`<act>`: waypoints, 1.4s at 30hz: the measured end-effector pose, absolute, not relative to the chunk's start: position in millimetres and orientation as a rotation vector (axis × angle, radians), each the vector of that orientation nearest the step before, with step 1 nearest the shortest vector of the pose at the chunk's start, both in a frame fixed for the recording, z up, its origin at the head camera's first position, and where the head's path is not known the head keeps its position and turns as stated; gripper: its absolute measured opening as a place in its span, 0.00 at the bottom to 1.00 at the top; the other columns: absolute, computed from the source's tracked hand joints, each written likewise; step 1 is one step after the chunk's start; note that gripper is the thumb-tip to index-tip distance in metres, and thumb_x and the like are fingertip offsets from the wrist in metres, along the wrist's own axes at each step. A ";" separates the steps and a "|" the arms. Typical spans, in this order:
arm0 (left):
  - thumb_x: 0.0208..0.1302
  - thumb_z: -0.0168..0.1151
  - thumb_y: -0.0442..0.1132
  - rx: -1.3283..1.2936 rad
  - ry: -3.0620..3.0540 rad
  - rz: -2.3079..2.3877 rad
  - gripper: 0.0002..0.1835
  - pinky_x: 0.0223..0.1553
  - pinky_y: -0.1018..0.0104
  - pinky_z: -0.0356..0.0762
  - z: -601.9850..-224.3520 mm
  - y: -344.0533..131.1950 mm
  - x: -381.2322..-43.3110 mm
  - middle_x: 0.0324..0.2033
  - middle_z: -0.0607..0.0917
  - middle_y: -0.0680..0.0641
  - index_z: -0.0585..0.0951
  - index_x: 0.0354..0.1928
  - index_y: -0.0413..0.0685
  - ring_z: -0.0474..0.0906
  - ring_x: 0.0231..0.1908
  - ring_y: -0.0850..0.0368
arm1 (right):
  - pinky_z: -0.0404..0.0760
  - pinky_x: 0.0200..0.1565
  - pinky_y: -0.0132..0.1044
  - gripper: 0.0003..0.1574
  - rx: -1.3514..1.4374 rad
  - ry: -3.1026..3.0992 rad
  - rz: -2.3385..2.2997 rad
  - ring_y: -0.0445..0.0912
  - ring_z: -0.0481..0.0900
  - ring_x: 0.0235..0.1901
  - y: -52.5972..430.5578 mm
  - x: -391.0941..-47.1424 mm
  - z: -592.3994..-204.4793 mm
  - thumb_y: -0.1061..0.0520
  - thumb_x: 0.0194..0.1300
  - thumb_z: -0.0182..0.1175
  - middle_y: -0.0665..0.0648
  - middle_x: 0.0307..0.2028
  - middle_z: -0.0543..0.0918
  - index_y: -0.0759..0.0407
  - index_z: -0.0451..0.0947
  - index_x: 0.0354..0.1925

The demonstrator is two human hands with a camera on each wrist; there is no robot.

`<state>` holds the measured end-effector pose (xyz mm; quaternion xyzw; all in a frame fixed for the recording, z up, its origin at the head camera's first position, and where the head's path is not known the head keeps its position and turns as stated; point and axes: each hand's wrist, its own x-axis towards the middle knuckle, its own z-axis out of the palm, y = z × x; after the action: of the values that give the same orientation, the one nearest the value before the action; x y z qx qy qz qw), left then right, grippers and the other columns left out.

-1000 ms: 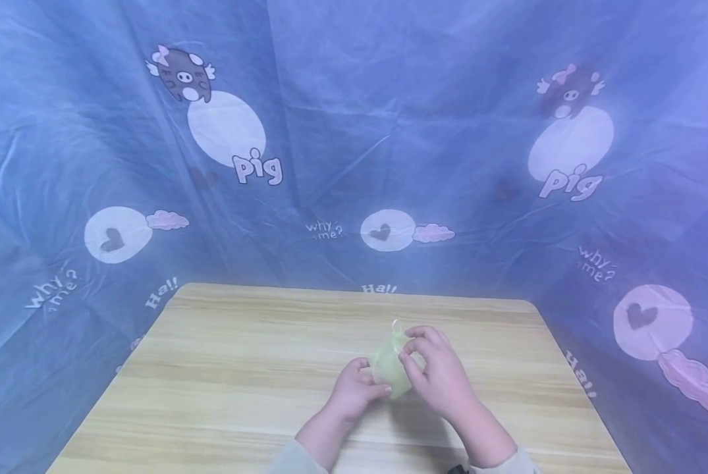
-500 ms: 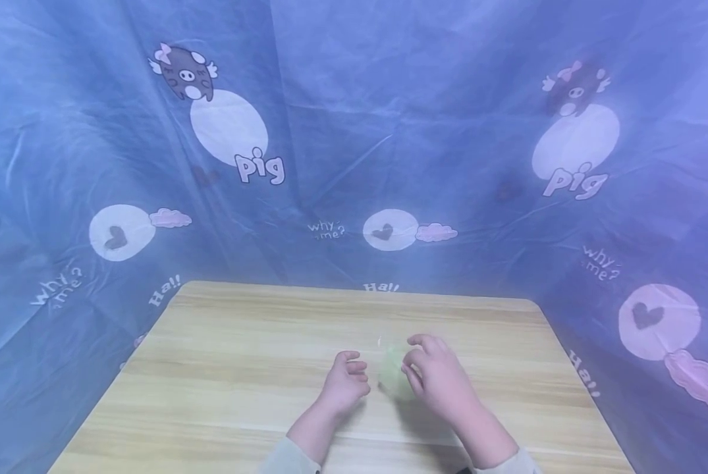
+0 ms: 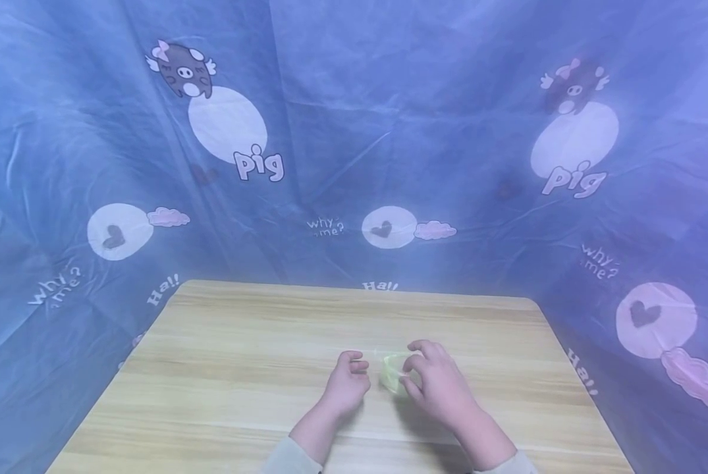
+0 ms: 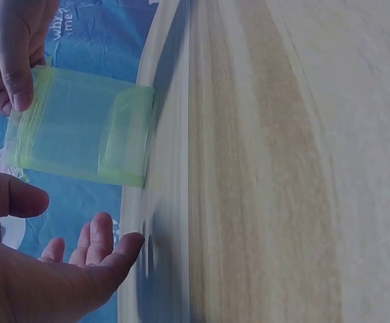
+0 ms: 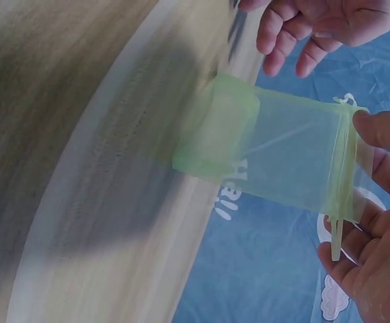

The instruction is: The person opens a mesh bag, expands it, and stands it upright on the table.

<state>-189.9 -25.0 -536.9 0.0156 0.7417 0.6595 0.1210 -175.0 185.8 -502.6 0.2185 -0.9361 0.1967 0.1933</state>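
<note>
A sheer yellow-green drawstring pouch (image 3: 392,375) hangs above the table in the head view. My right hand (image 3: 439,382) pinches its gathered top edge between thumb and fingers. In the right wrist view the see-through pouch (image 5: 289,145) is spread flat, its drawstring channel beside the thumb and a cord loop (image 5: 337,241) dangling below. My left hand (image 3: 346,385) is to the left of the pouch and apart from it, with nothing in its grasp. Seen from the left wrist, that hand (image 4: 67,276) has its fingers spread and loosely bent, palm turned toward the pouch (image 4: 81,128).
Under both hands lies a wood-grain table (image 3: 223,368) with rounded far corners. Blue printed cloth (image 3: 330,145) with pigs, clouds and lettering surrounds it at the back and both sides.
A second ago my left hand gripped the pouch's side; it has let go and moved left. The right hand has kept its hold, and the pouch has swung round and tilted.
</note>
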 end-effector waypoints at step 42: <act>0.61 0.68 0.24 0.120 1.962 2.015 0.35 0.36 0.64 0.79 -546.4 -21.4 -190.3 0.45 0.89 0.43 0.67 0.70 0.31 0.79 0.30 0.57 | 0.83 0.55 0.64 0.07 0.533 -2.499 0.929 0.61 0.81 0.56 186.7 -170.7 -474.1 0.64 0.65 0.70 0.60 0.53 0.86 0.54 0.84 0.34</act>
<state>-190.3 -21.4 -546.4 0.0420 0.6878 0.7062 0.1626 -170.7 186.7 -474.1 0.1918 -0.8986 0.3342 0.2097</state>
